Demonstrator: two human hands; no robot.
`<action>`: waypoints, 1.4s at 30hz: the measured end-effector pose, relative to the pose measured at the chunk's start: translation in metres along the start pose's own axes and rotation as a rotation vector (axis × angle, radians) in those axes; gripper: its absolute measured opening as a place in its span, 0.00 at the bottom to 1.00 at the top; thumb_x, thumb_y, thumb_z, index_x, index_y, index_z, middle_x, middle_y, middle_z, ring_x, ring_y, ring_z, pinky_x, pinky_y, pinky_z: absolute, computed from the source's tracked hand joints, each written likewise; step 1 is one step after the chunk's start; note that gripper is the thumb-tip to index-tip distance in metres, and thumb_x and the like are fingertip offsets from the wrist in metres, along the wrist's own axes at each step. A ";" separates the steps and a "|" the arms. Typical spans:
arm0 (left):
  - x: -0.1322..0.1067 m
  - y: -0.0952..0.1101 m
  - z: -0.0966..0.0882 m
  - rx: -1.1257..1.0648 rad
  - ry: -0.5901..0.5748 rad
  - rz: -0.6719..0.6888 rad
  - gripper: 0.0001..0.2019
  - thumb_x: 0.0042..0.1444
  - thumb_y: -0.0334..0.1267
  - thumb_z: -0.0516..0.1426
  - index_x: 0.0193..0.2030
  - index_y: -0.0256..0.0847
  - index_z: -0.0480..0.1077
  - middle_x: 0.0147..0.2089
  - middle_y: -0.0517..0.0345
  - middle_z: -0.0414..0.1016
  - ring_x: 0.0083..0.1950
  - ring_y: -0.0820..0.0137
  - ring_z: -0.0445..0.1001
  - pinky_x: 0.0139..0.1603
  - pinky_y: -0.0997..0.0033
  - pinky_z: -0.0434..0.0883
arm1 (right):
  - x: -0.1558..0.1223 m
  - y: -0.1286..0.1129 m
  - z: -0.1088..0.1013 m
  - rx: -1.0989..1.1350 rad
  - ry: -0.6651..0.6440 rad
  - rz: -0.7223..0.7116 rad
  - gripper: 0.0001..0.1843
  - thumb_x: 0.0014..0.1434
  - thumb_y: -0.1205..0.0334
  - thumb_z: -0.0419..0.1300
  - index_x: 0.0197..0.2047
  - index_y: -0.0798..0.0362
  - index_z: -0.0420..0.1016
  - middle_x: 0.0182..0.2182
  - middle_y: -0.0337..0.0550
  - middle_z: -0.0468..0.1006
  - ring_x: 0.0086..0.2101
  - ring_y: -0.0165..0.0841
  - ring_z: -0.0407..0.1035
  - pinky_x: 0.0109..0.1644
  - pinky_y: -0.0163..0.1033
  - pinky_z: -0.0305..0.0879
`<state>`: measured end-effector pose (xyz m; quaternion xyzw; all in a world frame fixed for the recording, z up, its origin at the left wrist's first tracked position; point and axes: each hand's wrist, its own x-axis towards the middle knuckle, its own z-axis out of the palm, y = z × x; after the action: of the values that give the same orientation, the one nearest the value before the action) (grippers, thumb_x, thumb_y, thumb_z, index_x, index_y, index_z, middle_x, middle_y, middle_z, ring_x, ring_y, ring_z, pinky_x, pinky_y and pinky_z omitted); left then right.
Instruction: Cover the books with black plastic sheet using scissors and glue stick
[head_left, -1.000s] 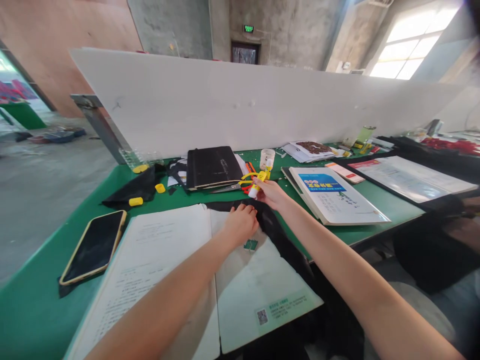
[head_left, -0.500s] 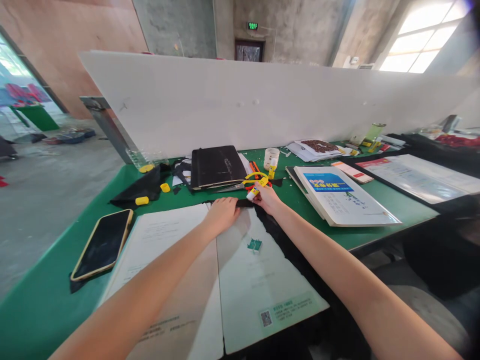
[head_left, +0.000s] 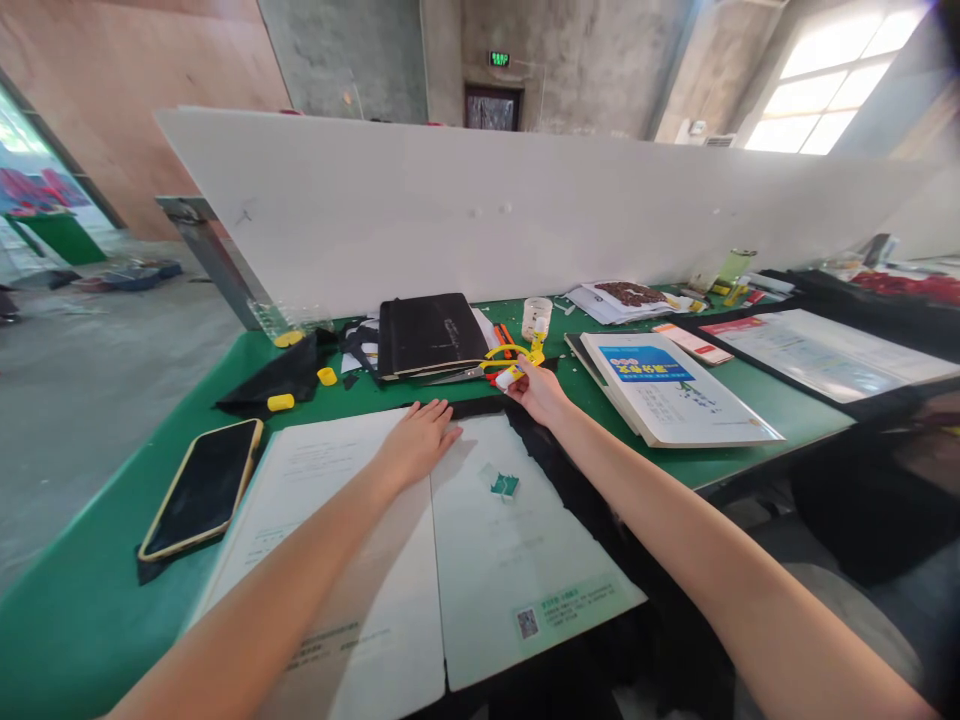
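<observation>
An open book lies in front of me on black cloth, which shows along its top and right edges. Flat on the book's upper part, near the centre fold, rests my left hand with its fingers spread. My right hand grips a glue stick, its white end pointing down and left, just above the cloth at the top right corner. Right behind that hand lie scissors with yellow handles. A small torn green piece sits on the right page.
A phone lies left of the book, near black scraps and yellow caps. Behind are a black-covered book and a plastic cup. Stacked books lie to the right. A white partition stands across the back.
My left hand has shifted back and left off the book's top edge, and its fingers have spread. My right hand still holds the glue stick in nearly the same place.
</observation>
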<state>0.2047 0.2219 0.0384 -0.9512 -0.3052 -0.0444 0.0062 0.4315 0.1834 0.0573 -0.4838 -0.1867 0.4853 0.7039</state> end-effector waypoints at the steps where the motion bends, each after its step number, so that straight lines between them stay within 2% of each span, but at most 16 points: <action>1: -0.001 0.001 0.000 -0.004 0.005 -0.003 0.26 0.67 0.47 0.40 0.64 0.32 0.59 0.67 0.45 0.56 0.69 0.61 0.52 0.67 0.55 0.49 | -0.002 -0.006 -0.001 0.011 0.002 -0.017 0.10 0.60 0.56 0.58 0.32 0.53 0.66 0.22 0.36 0.71 0.20 0.24 0.64 0.30 0.33 0.70; 6: -0.004 0.002 -0.001 -0.016 0.048 0.023 0.25 0.67 0.45 0.39 0.63 0.35 0.60 0.67 0.47 0.57 0.68 0.62 0.54 0.67 0.54 0.51 | -0.012 -0.036 -0.014 -0.026 0.040 -0.086 0.13 0.60 0.53 0.58 0.32 0.53 0.65 0.21 0.36 0.71 0.20 0.25 0.64 0.31 0.34 0.71; 10: -0.005 0.000 -0.003 -0.035 0.093 0.075 0.23 0.67 0.45 0.39 0.60 0.41 0.64 0.64 0.52 0.62 0.67 0.61 0.56 0.67 0.49 0.49 | -0.021 -0.046 -0.029 -0.368 0.020 -0.231 0.11 0.59 0.53 0.58 0.35 0.53 0.67 0.28 0.40 0.76 0.25 0.27 0.69 0.33 0.35 0.70; 14: -0.003 0.001 -0.004 -0.045 0.106 0.187 0.23 0.67 0.44 0.39 0.58 0.38 0.66 0.62 0.50 0.65 0.66 0.62 0.59 0.67 0.53 0.50 | -0.027 -0.038 -0.035 -0.580 -0.056 -0.317 0.11 0.50 0.57 0.66 0.34 0.54 0.72 0.29 0.40 0.77 0.30 0.31 0.71 0.36 0.36 0.68; 16: -0.003 0.001 -0.004 -0.026 0.103 0.229 0.23 0.67 0.43 0.39 0.57 0.36 0.67 0.62 0.49 0.65 0.65 0.63 0.61 0.67 0.56 0.52 | -0.029 -0.032 -0.032 -0.785 -0.093 -0.392 0.13 0.48 0.55 0.67 0.32 0.55 0.73 0.28 0.40 0.76 0.30 0.32 0.70 0.36 0.36 0.66; 19: -0.003 0.001 -0.002 0.019 0.124 0.232 0.23 0.67 0.42 0.39 0.56 0.36 0.68 0.60 0.50 0.68 0.62 0.65 0.64 0.65 0.64 0.57 | -0.031 -0.022 -0.021 -1.109 -0.112 -0.526 0.15 0.49 0.50 0.65 0.31 0.54 0.73 0.28 0.40 0.76 0.30 0.33 0.70 0.35 0.36 0.63; 23: -0.003 0.001 -0.001 -0.012 0.147 0.230 0.23 0.67 0.43 0.39 0.54 0.35 0.70 0.58 0.49 0.70 0.60 0.65 0.67 0.62 0.66 0.62 | -0.028 -0.011 -0.006 -1.245 -0.150 -0.602 0.13 0.53 0.51 0.61 0.32 0.54 0.71 0.27 0.39 0.75 0.29 0.31 0.68 0.34 0.35 0.60; 27: -0.003 0.000 -0.002 -0.055 0.143 0.205 0.23 0.67 0.44 0.40 0.54 0.35 0.70 0.58 0.49 0.70 0.60 0.64 0.67 0.61 0.66 0.62 | -0.020 -0.007 -0.001 -1.395 -0.186 -0.577 0.12 0.51 0.53 0.62 0.27 0.53 0.69 0.22 0.36 0.70 0.24 0.29 0.63 0.31 0.34 0.56; 29: -0.002 0.001 -0.002 -0.038 0.129 0.211 0.23 0.67 0.43 0.40 0.53 0.36 0.71 0.58 0.50 0.70 0.60 0.64 0.67 0.61 0.66 0.63 | -0.015 -0.008 0.000 -1.363 -0.211 -0.529 0.13 0.47 0.55 0.66 0.24 0.53 0.68 0.20 0.35 0.68 0.23 0.28 0.61 0.31 0.34 0.56; 32: -0.001 0.001 -0.002 -0.009 0.112 0.221 0.23 0.67 0.42 0.40 0.53 0.36 0.71 0.58 0.50 0.70 0.59 0.64 0.67 0.61 0.65 0.63 | -0.007 -0.008 0.002 -1.107 -0.133 -0.427 0.14 0.41 0.56 0.70 0.24 0.54 0.70 0.20 0.35 0.69 0.23 0.27 0.62 0.31 0.33 0.59; 34: 0.000 0.001 0.000 -0.021 0.121 0.206 0.23 0.67 0.43 0.40 0.54 0.35 0.70 0.58 0.50 0.70 0.59 0.64 0.68 0.61 0.65 0.63 | -0.002 -0.006 0.002 -0.965 -0.027 -0.386 0.14 0.47 0.52 0.65 0.28 0.55 0.72 0.23 0.37 0.71 0.24 0.27 0.63 0.30 0.33 0.61; 36: 0.000 0.001 0.001 -0.047 0.129 0.184 0.24 0.66 0.44 0.40 0.55 0.34 0.69 0.58 0.50 0.70 0.59 0.63 0.67 0.61 0.64 0.64 | 0.001 -0.006 0.001 -0.913 0.068 -0.382 0.16 0.58 0.49 0.55 0.34 0.56 0.71 0.26 0.39 0.72 0.23 0.26 0.63 0.29 0.32 0.62; 38: -0.001 0.000 0.003 -0.067 0.128 0.174 0.24 0.66 0.44 0.40 0.56 0.34 0.68 0.59 0.50 0.69 0.60 0.63 0.66 0.61 0.63 0.63 | 0.003 -0.010 -0.003 -0.882 0.151 -0.378 0.20 0.63 0.49 0.48 0.39 0.57 0.70 0.26 0.41 0.72 0.22 0.25 0.63 0.28 0.32 0.63; 40: -0.001 0.000 0.003 -0.076 0.125 0.178 0.24 0.66 0.44 0.40 0.56 0.34 0.68 0.59 0.50 0.69 0.60 0.63 0.66 0.62 0.63 0.63 | -0.001 -0.020 -0.011 -0.887 0.211 -0.375 0.22 0.64 0.48 0.46 0.40 0.58 0.70 0.25 0.41 0.71 0.21 0.26 0.63 0.27 0.34 0.63; 42: -0.002 0.000 0.003 -0.082 0.132 0.186 0.24 0.66 0.44 0.39 0.56 0.36 0.69 0.59 0.51 0.69 0.60 0.64 0.66 0.62 0.64 0.62 | -0.011 -0.033 -0.023 -0.928 0.247 -0.388 0.22 0.62 0.47 0.52 0.38 0.60 0.71 0.24 0.43 0.72 0.23 0.29 0.65 0.29 0.36 0.65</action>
<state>0.2035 0.2213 0.0350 -0.9699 -0.2125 -0.1185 -0.0085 0.4597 0.1605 0.0775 -0.7553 -0.3839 0.1513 0.5092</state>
